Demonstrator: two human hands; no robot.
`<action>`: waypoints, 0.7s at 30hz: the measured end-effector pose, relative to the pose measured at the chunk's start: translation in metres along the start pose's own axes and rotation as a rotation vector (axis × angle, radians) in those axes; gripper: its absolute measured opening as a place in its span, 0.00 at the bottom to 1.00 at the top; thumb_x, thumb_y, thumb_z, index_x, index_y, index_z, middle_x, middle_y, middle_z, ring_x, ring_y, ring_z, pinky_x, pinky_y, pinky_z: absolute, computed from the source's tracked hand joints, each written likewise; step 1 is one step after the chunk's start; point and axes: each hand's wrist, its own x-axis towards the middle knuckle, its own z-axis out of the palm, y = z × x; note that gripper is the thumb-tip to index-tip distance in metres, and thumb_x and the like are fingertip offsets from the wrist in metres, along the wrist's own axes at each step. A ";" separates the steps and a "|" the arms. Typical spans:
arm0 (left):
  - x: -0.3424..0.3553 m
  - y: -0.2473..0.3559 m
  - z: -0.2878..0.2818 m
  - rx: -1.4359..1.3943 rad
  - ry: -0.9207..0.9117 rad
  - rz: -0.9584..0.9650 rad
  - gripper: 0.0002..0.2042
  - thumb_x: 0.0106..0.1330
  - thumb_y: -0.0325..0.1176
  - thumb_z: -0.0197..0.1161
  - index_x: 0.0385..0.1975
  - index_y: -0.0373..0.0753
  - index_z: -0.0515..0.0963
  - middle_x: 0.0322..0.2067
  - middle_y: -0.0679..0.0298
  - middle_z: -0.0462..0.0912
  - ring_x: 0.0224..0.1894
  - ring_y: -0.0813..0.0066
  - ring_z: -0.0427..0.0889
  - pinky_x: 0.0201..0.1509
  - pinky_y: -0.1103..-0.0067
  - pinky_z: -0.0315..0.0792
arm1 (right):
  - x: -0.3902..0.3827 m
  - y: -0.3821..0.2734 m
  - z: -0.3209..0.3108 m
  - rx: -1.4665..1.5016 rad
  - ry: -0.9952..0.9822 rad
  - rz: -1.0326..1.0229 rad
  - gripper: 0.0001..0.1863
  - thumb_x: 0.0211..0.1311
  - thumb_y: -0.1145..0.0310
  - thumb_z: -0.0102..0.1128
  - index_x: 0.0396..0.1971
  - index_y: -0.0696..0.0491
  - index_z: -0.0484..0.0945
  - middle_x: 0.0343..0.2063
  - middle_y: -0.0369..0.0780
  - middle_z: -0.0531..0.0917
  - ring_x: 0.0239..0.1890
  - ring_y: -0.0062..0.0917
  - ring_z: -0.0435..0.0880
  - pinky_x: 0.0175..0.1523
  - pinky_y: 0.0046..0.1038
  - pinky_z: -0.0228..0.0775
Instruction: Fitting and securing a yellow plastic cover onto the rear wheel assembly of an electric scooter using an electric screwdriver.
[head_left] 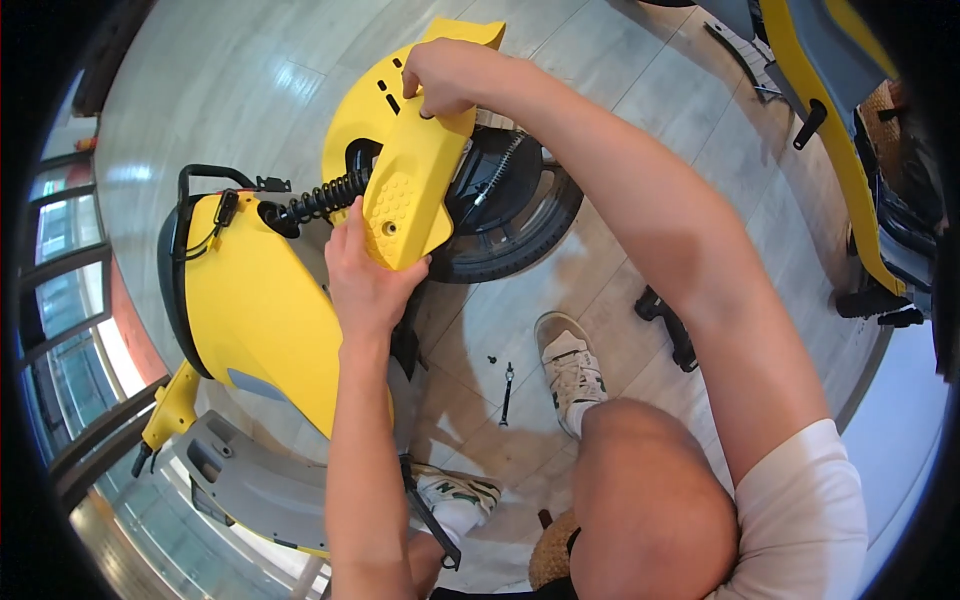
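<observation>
A yellow electric scooter (260, 290) lies on its side, with a black coil shock (322, 196) and a rear wheel (525, 240) under a slotted yellow fender (355, 110). My left hand (365, 265) grips the lower end of a long yellow plastic cover (408, 195) with a dimpled patch and a hole, lying along the fender. My right hand (445, 78) grips the upper end of this cover, fingers curled over it. The shock partly disappears behind the cover.
A wrench (508, 393) and a small black fastener (492, 359) lie on the plank floor (640, 130) beside my feet. A black part (670, 330) lies under my right arm. Another yellow scooter (830, 120) stands at the right. Glass panels (70, 310) line the left.
</observation>
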 end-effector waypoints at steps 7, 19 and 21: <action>0.001 -0.010 0.006 -0.009 0.011 0.040 0.49 0.37 0.37 0.80 0.66 0.34 0.66 0.49 0.50 0.75 0.54 0.48 0.74 0.59 0.63 0.71 | 0.002 -0.007 -0.003 -0.045 0.010 -0.012 0.20 0.49 0.73 0.71 0.47 0.49 0.87 0.42 0.43 0.88 0.45 0.36 0.88 0.50 0.35 0.80; -0.001 -0.015 0.013 -0.039 0.030 0.054 0.50 0.36 0.38 0.81 0.66 0.32 0.66 0.48 0.50 0.74 0.53 0.48 0.74 0.58 0.63 0.71 | -0.008 -0.005 0.006 0.088 0.117 0.047 0.21 0.47 0.70 0.74 0.45 0.48 0.87 0.42 0.42 0.88 0.47 0.37 0.87 0.52 0.36 0.79; -0.001 -0.014 0.009 -0.032 0.020 0.057 0.50 0.37 0.38 0.81 0.66 0.32 0.66 0.48 0.49 0.75 0.53 0.48 0.74 0.58 0.63 0.71 | -0.012 -0.005 0.004 0.034 0.132 0.031 0.20 0.46 0.69 0.75 0.43 0.49 0.87 0.41 0.41 0.88 0.46 0.37 0.87 0.52 0.36 0.79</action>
